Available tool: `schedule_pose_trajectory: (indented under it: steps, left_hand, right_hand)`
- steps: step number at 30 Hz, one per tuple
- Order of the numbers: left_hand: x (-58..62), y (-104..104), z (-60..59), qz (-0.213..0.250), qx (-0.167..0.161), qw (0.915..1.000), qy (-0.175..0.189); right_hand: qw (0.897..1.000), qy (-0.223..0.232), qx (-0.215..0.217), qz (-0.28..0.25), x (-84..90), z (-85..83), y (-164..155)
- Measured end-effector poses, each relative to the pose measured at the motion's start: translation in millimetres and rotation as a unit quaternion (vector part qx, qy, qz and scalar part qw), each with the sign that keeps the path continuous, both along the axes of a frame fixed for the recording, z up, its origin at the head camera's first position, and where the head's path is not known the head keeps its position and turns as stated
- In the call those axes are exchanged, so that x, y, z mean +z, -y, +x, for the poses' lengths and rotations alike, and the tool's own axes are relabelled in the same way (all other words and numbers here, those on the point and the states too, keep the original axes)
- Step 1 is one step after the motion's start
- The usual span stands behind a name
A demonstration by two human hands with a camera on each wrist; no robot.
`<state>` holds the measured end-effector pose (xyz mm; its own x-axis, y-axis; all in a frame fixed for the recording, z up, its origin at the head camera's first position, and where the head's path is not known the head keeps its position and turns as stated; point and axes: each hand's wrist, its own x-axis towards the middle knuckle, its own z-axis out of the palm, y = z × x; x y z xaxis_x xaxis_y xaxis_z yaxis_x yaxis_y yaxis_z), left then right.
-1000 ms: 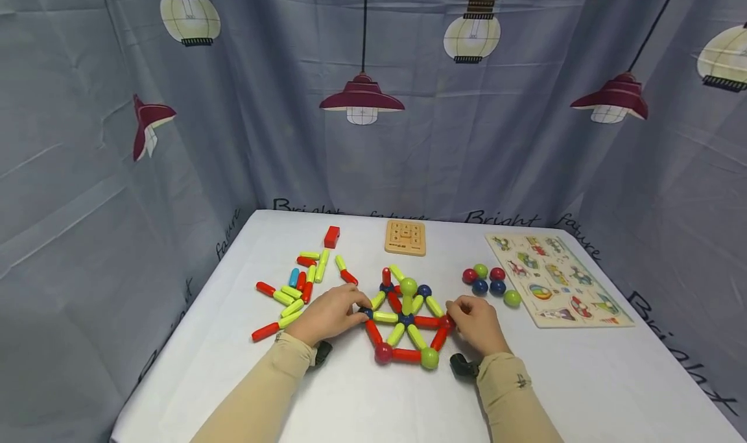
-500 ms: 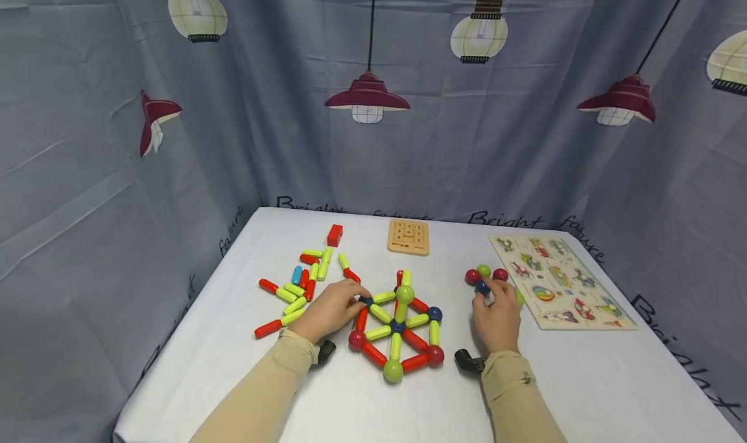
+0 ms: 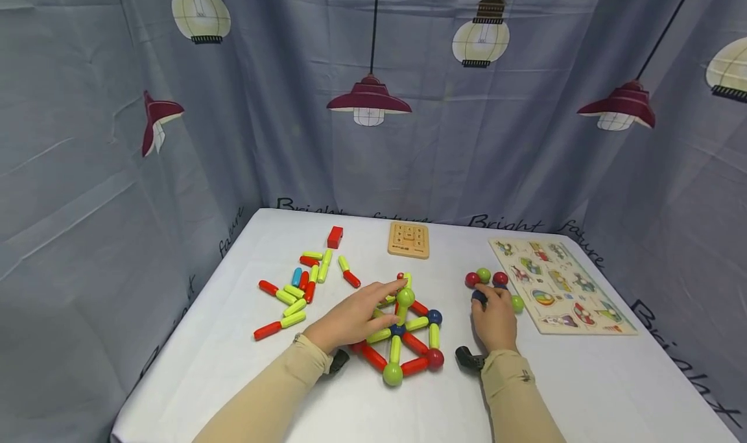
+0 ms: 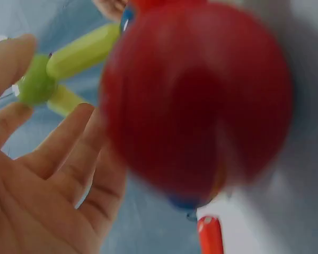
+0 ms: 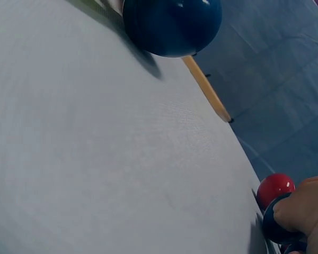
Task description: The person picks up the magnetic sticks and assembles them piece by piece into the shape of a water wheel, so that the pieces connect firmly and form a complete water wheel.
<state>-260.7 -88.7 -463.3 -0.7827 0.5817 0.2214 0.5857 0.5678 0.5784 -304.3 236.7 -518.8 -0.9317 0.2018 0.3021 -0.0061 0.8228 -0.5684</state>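
A wheel-shaped frame of magnetic rods and balls lies on the table, with a dark blue ball at its hub. From the hub rises a yellow-green rod (image 3: 401, 314) topped by a green ball (image 3: 405, 297). My left hand (image 3: 353, 313) reaches over the frame's left side, fingers extended, fingertips right at that green ball. In the left wrist view its fingers spread around the green ball (image 4: 36, 82), while a red ball (image 4: 201, 100) looms in front. To the right, my right hand (image 3: 496, 320) pinches a dark blue ball (image 3: 480, 297) between thumb and fingers.
Red balls (image 3: 500, 278) and green balls (image 3: 517, 303) lie around the right hand, beside a picture puzzle board (image 3: 572, 287). Several loose rods (image 3: 294, 320) lie at left. Farther back are a red block (image 3: 335, 237) and a wooden number puzzle (image 3: 408, 239).
The frame turned and shifted left. My right hand left its red ball for the loose balls and took hold of a blue one. My left hand moved from the frame's edge toward the raised green ball.
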Motion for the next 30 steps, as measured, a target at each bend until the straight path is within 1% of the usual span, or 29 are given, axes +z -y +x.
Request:
schedule_pose_trajectory:
  steps: [3, 5, 8, 10, 12, 14, 16, 17, 20, 22, 24, 26, 30]
  left_hand:
    - [-2.4, -6, -2.1, 0.022, -0.02, 0.9992, 0.025]
    - [-4.9, -8, -4.2, 0.042, -0.023, 0.9984, 0.031]
    - [-7.5, -10, -6.4, 0.079, -0.021, 0.9965, 0.015]
    - [-7.9, -10, -7.0, 0.103, -0.017, 0.9946, -0.002]
    - [-7.7, -10, -6.7, 0.118, -0.012, 0.9928, -0.017]
    - [-7.3, -11, -5.9, 0.123, -0.009, 0.9922, -0.022]
    - [-7.4, -11, -4.9, 0.122, -0.011, 0.9923, -0.021]
    - [-7.4, -11, -4.5, 0.12, -0.013, 0.9925, -0.021]
    - [-7.6, -11, -3.4, 0.119, -0.017, 0.9924, -0.026]
    - [-7.5, -10, -2.7, 0.122, -0.018, 0.9918, -0.034]
    - [-7.9, -9, -1.8, 0.122, -0.024, 0.9912, -0.044]
    - [-8.4, -9, -0.5, 0.125, -0.033, 0.9903, -0.052]
    - [-9.4, -6, 1.7, 0.125, -0.046, 0.9894, -0.058]
  right_hand:
    - [1.0, 0.009, -0.001, -0.007, 1.3, 0.3, 2]
    - [1.0, 0.017, 0.0, -0.009, 1.8, 0.9, 3]
    - [1.0, 0.024, 0.001, -0.012, 2.8, 1.8, 4]
    - [1.0, 0.016, -0.001, -0.021, 3.8, 1.7, 6]
    - [0.999, -0.008, 0.0, -0.044, 5.5, 0.9, 8]
    - [0.996, -0.032, 0.007, -0.081, 9.5, 1.1, 12]
    - [0.991, -0.041, 0.022, -0.126, 17.4, 2.4, 20]
    - [0.987, -0.04, 0.037, -0.15, 23.3, 2.9, 26]
    - [0.974, -0.007, 0.099, -0.205, 46.5, 2.2, 47]
    - [0.964, 0.02, 0.143, -0.225, 62.3, -2.5, 63]
    - [0.953, 0.04, 0.181, -0.24, 74.4, -8.6, 78]
    - [0.947, 0.053, 0.2, -0.245, 82.3, -14.3, 89]
    - [0.939, 0.084, 0.224, -0.249, 87.7, -24.2, 105]
